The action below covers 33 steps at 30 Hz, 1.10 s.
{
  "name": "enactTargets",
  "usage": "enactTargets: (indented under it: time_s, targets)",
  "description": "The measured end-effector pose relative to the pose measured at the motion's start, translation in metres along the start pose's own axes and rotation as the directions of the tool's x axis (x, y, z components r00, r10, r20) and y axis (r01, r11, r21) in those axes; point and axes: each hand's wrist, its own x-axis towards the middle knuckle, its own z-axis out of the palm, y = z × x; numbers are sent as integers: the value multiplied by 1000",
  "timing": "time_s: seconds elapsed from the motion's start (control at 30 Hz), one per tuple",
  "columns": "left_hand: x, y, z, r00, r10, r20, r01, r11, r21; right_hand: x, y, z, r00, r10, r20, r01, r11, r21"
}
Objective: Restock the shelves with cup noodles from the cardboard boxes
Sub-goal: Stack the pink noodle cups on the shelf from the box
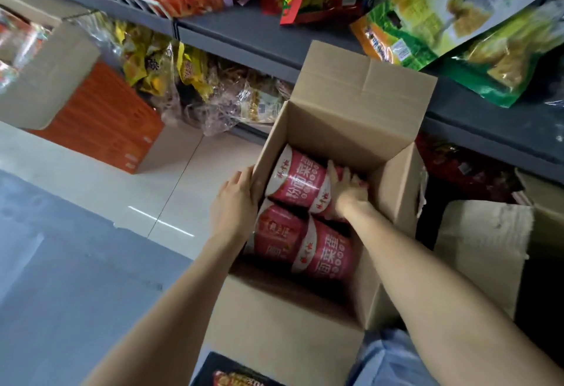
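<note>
An open cardboard box (360,129) stands on the floor in front of the shelves, its flaps raised. Inside lie red and white cup noodles on their sides: one at the far end (297,179) and two nearer me (325,256). My right hand (346,190) reaches into the box and grips the far cup at its right end, fingers curled over it. My left hand (238,199) holds the box's left wall (265,154), thumb over the rim.
Grey shelves (244,35) hold bagged snacks above and behind the box. An orange carton (100,123) with a cardboard flap sits at the left on the tiled floor. Another torn cardboard box (485,251) stands at the right. A dark packet (235,373) lies by my knee.
</note>
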Motion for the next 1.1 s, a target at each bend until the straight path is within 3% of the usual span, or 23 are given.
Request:
enactTargets:
  time_s: [0.1, 0.3, 0.43, 0.67, 0.77, 0.87, 0.93, 1.0, 1.1]
  targets:
    - [0, -1, 2, 1000, 8, -2, -8, 1000, 4, 11, 5, 12, 998, -17, 59, 13, 997, 71]
    - [-2, 2, 3, 999, -28, 20, 28, 1000, 8, 18, 12, 15, 996, -64, -68, 67, 997, 42]
    - [-2, 2, 2, 999, -40, 22, 40, 999, -2, 2, 4, 5, 984, -37, -176, 28, 998, -54]
    - [0, -2, 0, 999, -25, 34, 25, 1000, -1, -89, 15, -43, 928, -143, -345, 113, 988, -105]
    - [0, -2, -4, 998, -29, 52, 29, 1000, 11, -143, 23, -69, 848, -136, -511, 218, 970, 103]
    - [-4, 5, -8, 992, -100, 83, 100, 995, 6, -180, 36, -80, 773, 20, -635, 363, 806, 467]
    - [-12, 11, -13, 997, -83, -3, 83, 995, 53, -192, 51, -75, 705, 181, -686, 504, 553, 664]
    - [-21, 22, -17, 985, 76, -157, -64, 995, 80, -195, 65, -65, 631, 333, -701, 618, 331, 713]
    - [-19, 49, -7, 953, 275, -130, -271, 961, 45, -192, 83, -54, 562, 475, -677, 667, 224, 711]
